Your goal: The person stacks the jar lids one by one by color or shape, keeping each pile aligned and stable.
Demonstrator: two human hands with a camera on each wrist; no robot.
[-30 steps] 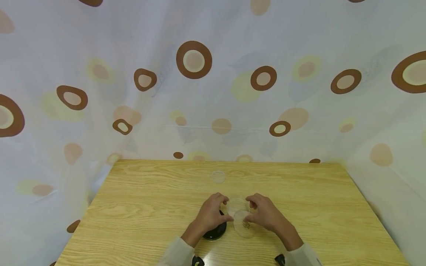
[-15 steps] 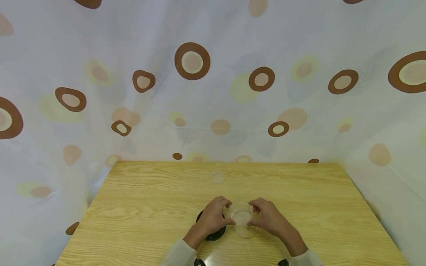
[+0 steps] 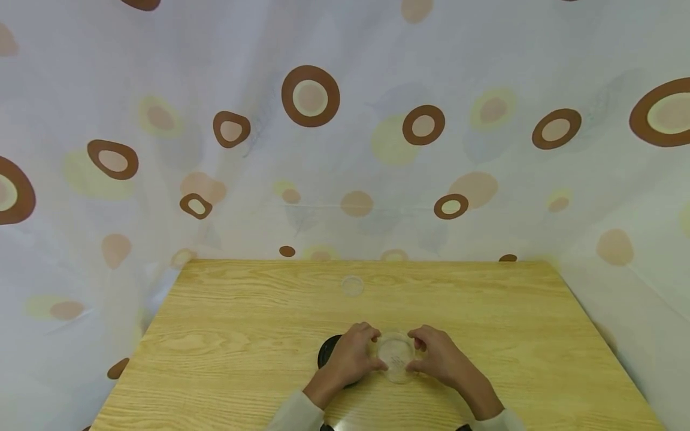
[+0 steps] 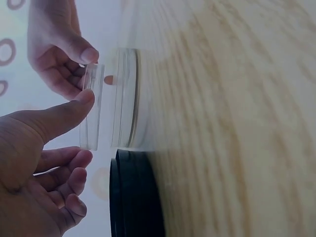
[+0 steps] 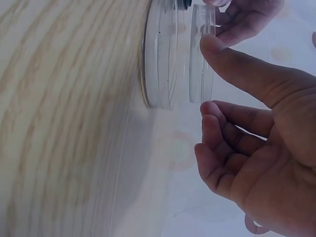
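A clear, round, shallow lidded dish like a petri dish (image 4: pixel 90 121) is held level between both hands. My left hand (image 3: pixel 351 356) pinches its left side between thumb and fingers, and my right hand (image 3: pixel 439 357) grips the opposite side the same way. Just beneath it, with a narrow gap between, a wider clear round dish (image 4: pixel 126 98) lies on the table; the right wrist view also shows this lower dish (image 5: pixel 160 64). Small dark specks show at the dishes in the head view, but which dish bears them is unclear.
A black round object (image 4: pixel 138 197) sits on the table just left of the lower dish, partly hidden by my left hand in the head view. Farther back lies a small clear disc (image 3: pixel 353 285). The wooden table (image 3: pixel 242 311) meets a patterned curtain (image 3: pixel 356 149) behind.
Both hands have moved the held dish toward me and slightly right, from partly beyond the lower dish to over it. The black object and the small disc have stayed put.
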